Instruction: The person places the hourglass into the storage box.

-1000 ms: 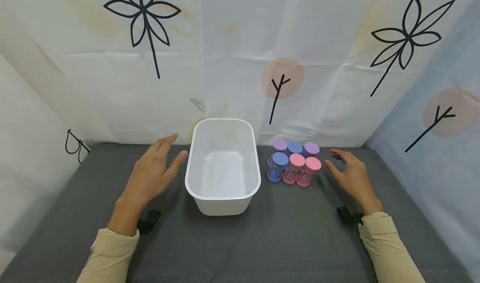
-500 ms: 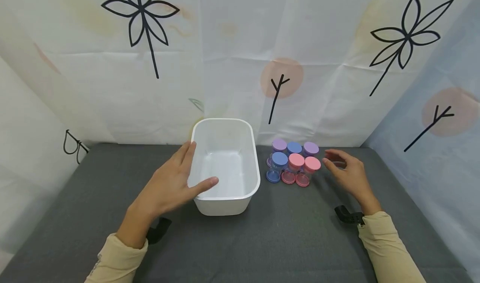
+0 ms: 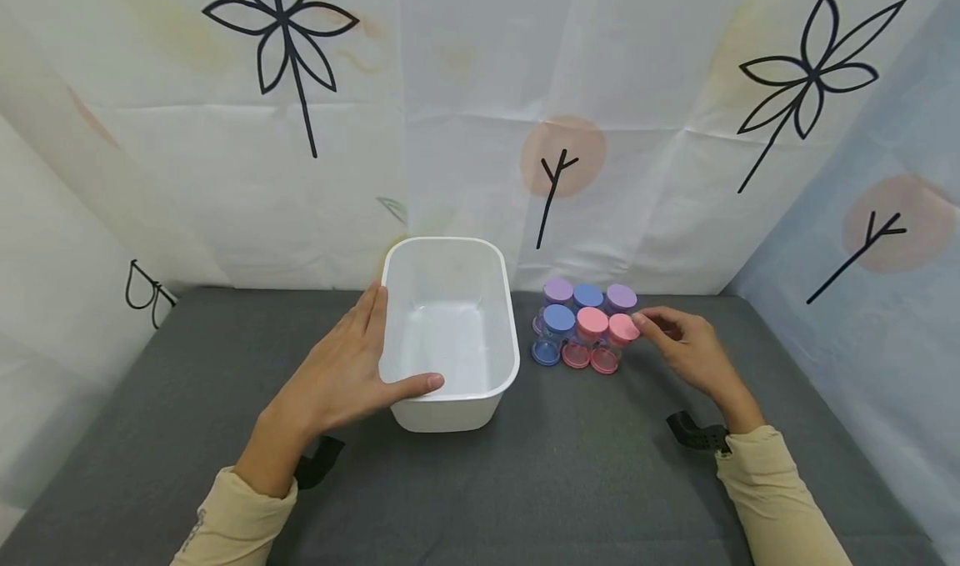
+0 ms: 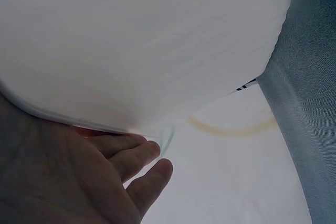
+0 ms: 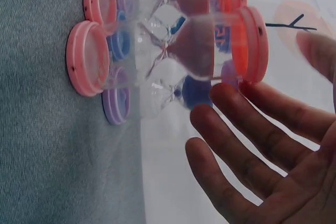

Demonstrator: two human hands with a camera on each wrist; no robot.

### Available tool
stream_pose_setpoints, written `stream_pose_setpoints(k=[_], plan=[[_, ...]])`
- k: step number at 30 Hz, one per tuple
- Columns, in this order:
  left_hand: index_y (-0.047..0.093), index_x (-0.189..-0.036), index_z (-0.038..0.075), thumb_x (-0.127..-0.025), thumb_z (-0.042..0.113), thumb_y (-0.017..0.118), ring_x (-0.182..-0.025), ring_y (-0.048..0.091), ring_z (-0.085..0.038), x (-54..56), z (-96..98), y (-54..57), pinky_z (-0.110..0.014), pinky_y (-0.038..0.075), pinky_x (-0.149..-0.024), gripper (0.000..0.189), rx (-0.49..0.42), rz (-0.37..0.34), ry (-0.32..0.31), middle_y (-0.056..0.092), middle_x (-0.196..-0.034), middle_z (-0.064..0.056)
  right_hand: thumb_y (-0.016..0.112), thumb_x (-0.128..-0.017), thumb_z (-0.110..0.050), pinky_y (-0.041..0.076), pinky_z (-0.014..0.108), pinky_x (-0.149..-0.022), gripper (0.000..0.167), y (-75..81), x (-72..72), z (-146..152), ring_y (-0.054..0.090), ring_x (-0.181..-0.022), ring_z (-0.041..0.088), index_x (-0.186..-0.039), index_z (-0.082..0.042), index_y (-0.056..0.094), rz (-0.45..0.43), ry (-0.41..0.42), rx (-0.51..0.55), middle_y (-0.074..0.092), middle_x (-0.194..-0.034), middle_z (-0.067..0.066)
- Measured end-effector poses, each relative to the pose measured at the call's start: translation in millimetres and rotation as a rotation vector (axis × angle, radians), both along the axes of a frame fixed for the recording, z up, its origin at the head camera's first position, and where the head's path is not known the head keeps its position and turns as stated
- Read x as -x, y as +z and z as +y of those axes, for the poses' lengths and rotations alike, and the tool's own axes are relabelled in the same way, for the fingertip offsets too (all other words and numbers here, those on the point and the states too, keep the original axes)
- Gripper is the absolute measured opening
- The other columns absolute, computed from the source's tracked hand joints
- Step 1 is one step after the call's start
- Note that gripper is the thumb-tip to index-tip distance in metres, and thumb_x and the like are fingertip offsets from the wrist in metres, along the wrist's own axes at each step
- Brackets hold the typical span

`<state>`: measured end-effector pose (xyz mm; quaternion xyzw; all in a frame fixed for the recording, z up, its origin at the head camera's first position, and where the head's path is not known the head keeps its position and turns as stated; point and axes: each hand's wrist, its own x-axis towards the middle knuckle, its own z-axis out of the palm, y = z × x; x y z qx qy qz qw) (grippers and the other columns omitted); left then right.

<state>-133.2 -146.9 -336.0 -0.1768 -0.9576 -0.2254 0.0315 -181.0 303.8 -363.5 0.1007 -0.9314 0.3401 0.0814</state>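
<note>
A white plastic tub (image 3: pixel 453 420) stands on the grey cloth. My left hand (image 3: pixel 333 374) rests along its left rim with fingers extended, the thumb lying over the near rim; in the left wrist view, fingertips (image 4: pixel 137 153) show beside the tub's outer wall. To the right, sand timers with pink, blue and purple caps stand upright in a tight cluster. My right hand (image 3: pixel 686 349) is at the nearest right pink sand timer (image 3: pixel 615 341). In the right wrist view, its fingers (image 5: pixel 210 124) are spread beside that timer's upper end, thumb apart from the cap; whether a fingertip touches is unclear.
A blue-capped sand timer (image 3: pixel 555 337) is at the cluster's near left, with another pink sand timer (image 3: pixel 587 341) beside it. Purple and blue ones stand behind. A printed white cloth backdrop (image 3: pixel 465 174) rises just behind the tub and timers.
My left hand has moved right onto the tub's rim, its thumb reaching over the near edge. My right hand has edged left to the pink sand timer. Tub and timers stay in place.
</note>
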Motion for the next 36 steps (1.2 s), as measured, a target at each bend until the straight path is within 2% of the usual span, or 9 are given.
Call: stream_pose_setpoints(k=[3,7,11,15,23,28,30,34,36], plan=[[-0.005,-0.161,0.002,-0.081,0.083,0.058,-0.154,0.012,-0.036,-0.2,-0.6,-0.1,-0.055,0.022,-0.119,0.131,0.0,0.001,-0.001,-0.003,-0.169,-0.014,0.056,-0.105,-0.037,0.053,0.044,-0.084,0.044,0.8,-0.9,-2.9,0.066,-0.106,0.035,-0.131,-0.003,0.065,-0.034,0.037,0.004,0.069,-0.119,0.018],[-0.005,-0.161,0.002,-0.08,0.084,0.058,-0.154,0.011,-0.036,-0.8,-1.5,-0.2,-0.056,0.023,-0.119,0.131,0.0,-0.003,-0.001,-0.003,-0.169,-0.013,0.067,-0.1,-0.034,0.055,0.042,-0.084,0.045,0.5,-2.1,-5.4,0.067,-0.106,0.034,-0.133,-0.004,0.063,-0.052,0.072,0.013,0.068,-0.12,0.016],[-0.005,-0.161,0.003,-0.079,0.085,0.058,-0.154,0.01,-0.034,-1.3,-2.3,-0.7,-0.055,0.022,-0.119,0.132,-0.001,-0.008,0.002,-0.004,-0.169,-0.012,0.079,-0.091,-0.028,0.057,0.048,-0.085,0.056,-0.9,-3.3,-7.1,0.067,-0.106,0.038,-0.135,-0.001,0.06,-0.053,0.098,0.0,0.066,-0.121,0.019],[-0.006,-0.161,0.003,-0.078,0.086,0.059,-0.155,0.009,-0.034,-1.7,-3.0,-0.9,-0.055,0.022,-0.119,0.134,0.002,-0.012,0.002,-0.005,-0.169,-0.012,0.084,-0.087,-0.024,0.056,0.056,-0.086,0.062,-4.9,-2.4,-9.8,0.067,-0.106,0.041,-0.136,0.003,0.057,-0.039,0.111,-0.016,0.065,-0.123,0.023],[-0.006,-0.16,0.001,-0.077,0.086,0.059,-0.155,0.006,-0.033,-2.0,-2.8,-1.1,-0.055,0.021,-0.12,0.136,0.0,-0.017,-0.006,-0.006,-0.169,-0.012,0.083,-0.087,-0.018,0.057,0.054,-0.083,0.047,-10.7,-1.1,-17.7,0.069,-0.1,0.037,-0.126,0.001,0.064,0.009,0.092,-0.01,0.068,-0.117,0.02],[-0.005,-0.16,0.0,-0.076,0.087,0.059,-0.155,0.006,-0.033,-1.0,-1.9,-1.4,-0.055,0.021,-0.12,0.136,0.001,-0.02,-0.007,-0.005,-0.169,-0.013,0.085,-0.085,-0.021,0.058,0.043,-0.082,0.045,-3.3,-5.9,-15.4,0.069,-0.1,0.032,-0.123,-0.002,0.068,0.026,0.089,-0.002,0.07,-0.114,0.015],[-0.005,-0.16,0.0,-0.076,0.087,0.059,-0.155,0.006,-0.033,-0.4,-1.5,-1.5,-0.055,0.021,-0.12,0.137,0.001,-0.018,-0.008,-0.005,-0.169,-0.013,0.085,-0.085,-0.022,0.057,0.032,-0.081,0.044,2.0,-8.5,-14.9,0.069,-0.099,0.029,-0.122,-0.002,0.069,0.037,0.081,0.001,0.071,-0.113,0.013],[-0.005,-0.16,0.0,-0.075,0.087,0.059,-0.155,0.006,-0.033,0.5,-0.9,-1.3,-0.055,0.021,-0.12,0.138,0.003,-0.023,-0.007,-0.005,-0.169,-0.014,0.086,-0.084,-0.02,0.051,0.017,-0.079,0.041,15.2,-15.8,-14.8,0.067,-0.096,0.016,-0.119,-0.005,0.071,0.065,0.068,0.029,0.072,-0.108,0.009],[-0.005,-0.16,0.0,-0.075,0.088,0.059,-0.155,0.006,-0.034,0.7,-0.8,-1.1,-0.055,0.02,-0.12,0.138,0.007,-0.027,-0.006,-0.005,-0.169,-0.014,0.087,-0.083,-0.018,0.05,0.014,-0.077,0.04,22.4,-19.9,-15.3,0.066,-0.094,0.009,-0.118,-0.006,0.072,0.08,0.063,0.063,0.072,-0.107,0.007]])
